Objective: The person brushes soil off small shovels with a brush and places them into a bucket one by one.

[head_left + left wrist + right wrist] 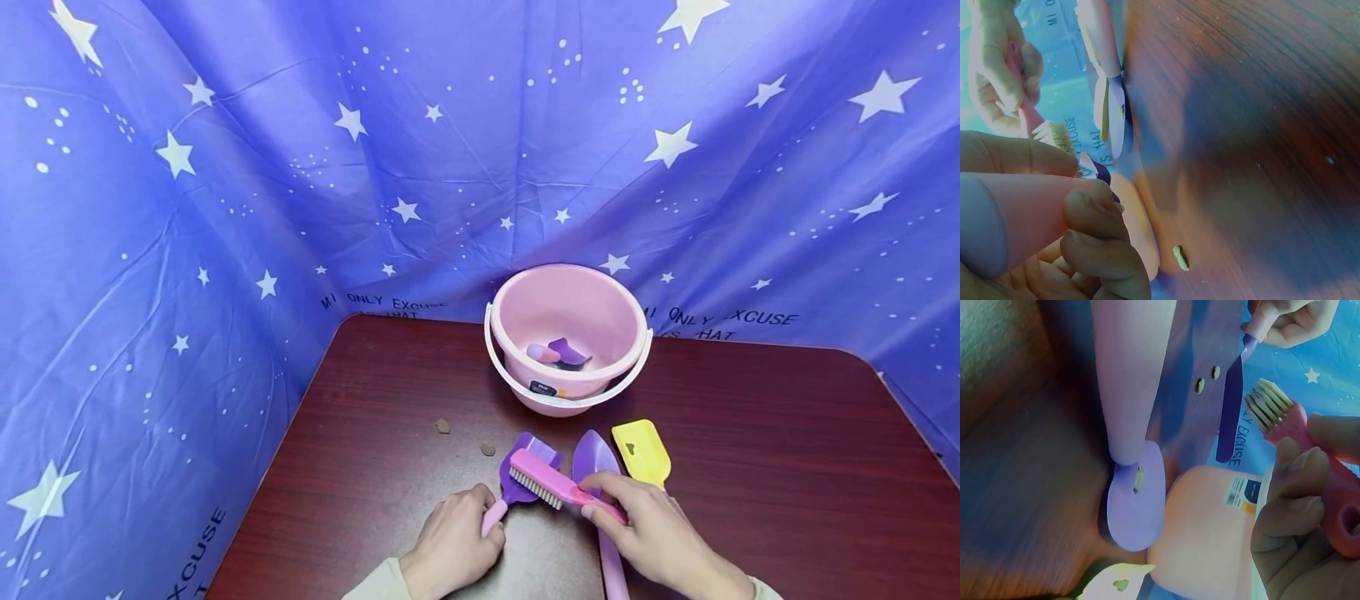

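My left hand [457, 533] grips the pink handle of a small purple toy shovel [510, 485], its blade raised over the table and tilted, seen nearly edge-on in the right wrist view. In my right hand [654, 529] is a pink scrubbing brush [534, 471], pinched by its handle between thumb and fingers. Its pale bristles [1267, 403] face the shovel, and the brush head overlaps the blade in the head view. Below the right hand lies a purple trowel [592, 454] with a long pink handle. A small brown piece [1139, 480] shows on its blade.
A pink bucket [570, 308] with a white handle stands at the back, a purple-and-pink toy [570, 352] inside. A yellow scoop [651, 457] bearing a dark spot lies right of the trowel. Two brown bits [443, 427] lie on the table left of the shovel.
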Demonstrator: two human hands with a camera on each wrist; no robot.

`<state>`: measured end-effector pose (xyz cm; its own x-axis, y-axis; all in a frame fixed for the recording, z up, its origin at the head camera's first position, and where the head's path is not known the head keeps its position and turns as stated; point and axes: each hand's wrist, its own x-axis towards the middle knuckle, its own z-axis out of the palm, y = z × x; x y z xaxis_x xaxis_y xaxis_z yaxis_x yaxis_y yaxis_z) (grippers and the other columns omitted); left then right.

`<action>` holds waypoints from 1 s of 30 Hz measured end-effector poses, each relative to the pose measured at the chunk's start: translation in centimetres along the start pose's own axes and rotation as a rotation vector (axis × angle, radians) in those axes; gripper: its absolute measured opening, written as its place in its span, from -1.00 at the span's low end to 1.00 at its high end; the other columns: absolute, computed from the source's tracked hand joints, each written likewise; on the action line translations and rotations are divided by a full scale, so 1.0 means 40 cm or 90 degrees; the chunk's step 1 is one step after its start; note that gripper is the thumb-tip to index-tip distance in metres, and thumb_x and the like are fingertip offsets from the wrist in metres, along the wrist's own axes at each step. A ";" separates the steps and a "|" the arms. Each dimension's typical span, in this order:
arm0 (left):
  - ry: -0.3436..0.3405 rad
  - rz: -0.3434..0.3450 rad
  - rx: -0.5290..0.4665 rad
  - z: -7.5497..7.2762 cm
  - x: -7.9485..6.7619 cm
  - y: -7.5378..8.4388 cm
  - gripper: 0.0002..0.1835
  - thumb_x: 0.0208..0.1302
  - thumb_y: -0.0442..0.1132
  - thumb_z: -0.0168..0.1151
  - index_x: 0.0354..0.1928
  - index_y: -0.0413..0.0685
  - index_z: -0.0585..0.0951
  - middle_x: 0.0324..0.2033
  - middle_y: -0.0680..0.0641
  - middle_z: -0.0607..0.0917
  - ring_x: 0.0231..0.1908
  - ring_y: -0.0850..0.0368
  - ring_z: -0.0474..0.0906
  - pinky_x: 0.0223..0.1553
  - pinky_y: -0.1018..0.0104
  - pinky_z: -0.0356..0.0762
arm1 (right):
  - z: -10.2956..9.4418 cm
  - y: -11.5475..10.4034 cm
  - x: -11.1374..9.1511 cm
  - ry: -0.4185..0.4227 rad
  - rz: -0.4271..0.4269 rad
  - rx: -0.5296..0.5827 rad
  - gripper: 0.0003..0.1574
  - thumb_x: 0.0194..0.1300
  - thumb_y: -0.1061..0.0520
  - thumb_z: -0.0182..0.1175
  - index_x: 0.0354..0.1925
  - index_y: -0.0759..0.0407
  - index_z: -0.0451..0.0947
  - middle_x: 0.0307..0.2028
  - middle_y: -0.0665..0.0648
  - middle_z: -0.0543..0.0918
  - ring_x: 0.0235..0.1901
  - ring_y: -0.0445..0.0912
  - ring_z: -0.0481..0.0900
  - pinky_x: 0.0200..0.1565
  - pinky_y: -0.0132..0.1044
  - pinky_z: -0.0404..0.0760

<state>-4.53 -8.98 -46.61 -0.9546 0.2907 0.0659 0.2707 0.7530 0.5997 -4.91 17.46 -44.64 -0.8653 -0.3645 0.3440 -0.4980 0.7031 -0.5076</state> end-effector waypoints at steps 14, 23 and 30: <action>0.008 -0.010 0.006 -0.012 -0.008 -0.006 -0.87 -0.07 -0.24 0.25 -0.43 0.06 0.51 -0.63 0.22 0.43 -0.63 0.33 0.33 -0.61 0.36 0.26 | 0.032 -0.018 0.007 -0.021 -0.061 0.049 -0.69 0.18 0.12 0.33 -0.07 -0.13 0.62 -0.25 -0.29 0.60 -0.30 -0.40 0.53 -0.25 -0.42 0.50; 0.014 -0.011 0.012 -0.015 -0.015 -0.014 -0.87 -0.08 -0.25 0.24 -0.42 0.07 0.51 -0.63 0.22 0.43 -0.63 0.33 0.33 -0.60 0.36 0.27 | 0.045 -0.031 0.005 -0.053 -0.028 0.052 -0.69 0.18 0.08 0.33 -0.08 -0.19 0.61 -0.31 -0.32 0.56 -0.36 -0.43 0.45 -0.36 -0.37 0.48; 0.017 -0.006 0.013 -0.018 -0.021 -0.017 -0.86 -0.09 -0.24 0.25 -0.43 0.07 0.51 -0.65 0.23 0.41 -0.64 0.33 0.32 -0.61 0.37 0.26 | 0.060 -0.025 0.000 -0.050 -0.027 0.041 -0.72 0.19 0.05 0.32 -0.09 -0.19 0.60 -0.31 -0.33 0.55 -0.37 -0.43 0.43 -0.38 -0.37 0.47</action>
<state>-3.99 -10.16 -46.49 -0.9601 0.2675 0.0815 0.2635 0.7679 0.5838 -4.55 15.29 -46.02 -0.8441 -0.4418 0.3039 -0.5344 0.6459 -0.5452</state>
